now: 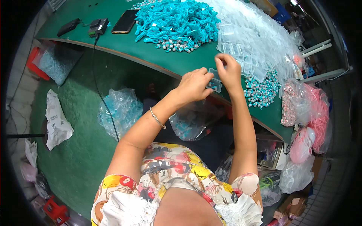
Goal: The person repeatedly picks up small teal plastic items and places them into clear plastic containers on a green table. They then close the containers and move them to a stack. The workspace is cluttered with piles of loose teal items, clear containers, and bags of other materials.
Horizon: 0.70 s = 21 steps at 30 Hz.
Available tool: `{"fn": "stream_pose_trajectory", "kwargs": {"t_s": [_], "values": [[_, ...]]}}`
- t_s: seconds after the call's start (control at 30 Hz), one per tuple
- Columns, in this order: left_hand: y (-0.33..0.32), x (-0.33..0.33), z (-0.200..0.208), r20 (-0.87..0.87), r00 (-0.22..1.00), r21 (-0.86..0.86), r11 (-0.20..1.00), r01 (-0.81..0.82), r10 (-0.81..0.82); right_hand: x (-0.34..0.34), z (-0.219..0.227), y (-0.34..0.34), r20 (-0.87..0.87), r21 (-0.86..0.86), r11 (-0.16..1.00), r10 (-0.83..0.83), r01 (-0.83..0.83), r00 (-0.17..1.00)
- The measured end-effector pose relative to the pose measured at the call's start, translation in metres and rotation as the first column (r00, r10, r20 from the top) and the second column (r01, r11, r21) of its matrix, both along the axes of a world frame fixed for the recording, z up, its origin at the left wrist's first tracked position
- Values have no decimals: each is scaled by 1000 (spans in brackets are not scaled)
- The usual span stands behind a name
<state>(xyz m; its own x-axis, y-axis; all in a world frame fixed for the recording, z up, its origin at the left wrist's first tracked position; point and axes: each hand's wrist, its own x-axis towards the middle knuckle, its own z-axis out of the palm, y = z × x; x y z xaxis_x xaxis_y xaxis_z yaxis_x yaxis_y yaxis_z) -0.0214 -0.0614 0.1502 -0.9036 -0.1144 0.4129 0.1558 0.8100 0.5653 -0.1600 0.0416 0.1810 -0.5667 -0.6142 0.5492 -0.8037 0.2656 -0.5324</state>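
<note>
At the table's near edge my left hand point(193, 83) is closed on a small clear plastic box point(215, 86), its thumb along one side. A bit of teal shows inside the box. Just right of and above the box is my right hand point(230, 71), its fingers curled in toward the thumb; whatever they may hold is hidden. Close by on the right lies a pile of small teal and silver beads point(261, 89). Beyond my hands rises a heap of clear plastic boxes point(245, 41). A large pile of teal cords point(177, 20) with silver-and-teal ends sits farther left.
A phone point(124, 22) and a small black device point(98, 27) with a hanging cable lie on the green table point(151, 54). Pink cords point(317, 113) in bags hang at the right end. Bags of teal pieces point(121, 109) are below the table; a white sack point(57, 122) stands left.
</note>
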Motion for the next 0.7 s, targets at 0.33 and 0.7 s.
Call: {"fn": "stream_pose_trajectory", "kwargs": {"t_s": [0.33, 0.7], "values": [[-9, -3, -4, 18, 999, 68, 997, 38, -39, -51, -24, -94, -19, 139, 957, -256, 256, 967], [-9, -4, -4, 60, 998, 106, 994, -4, -2, 17, 7, 59, 170, 81, 977, 180, -196, 969]]}}
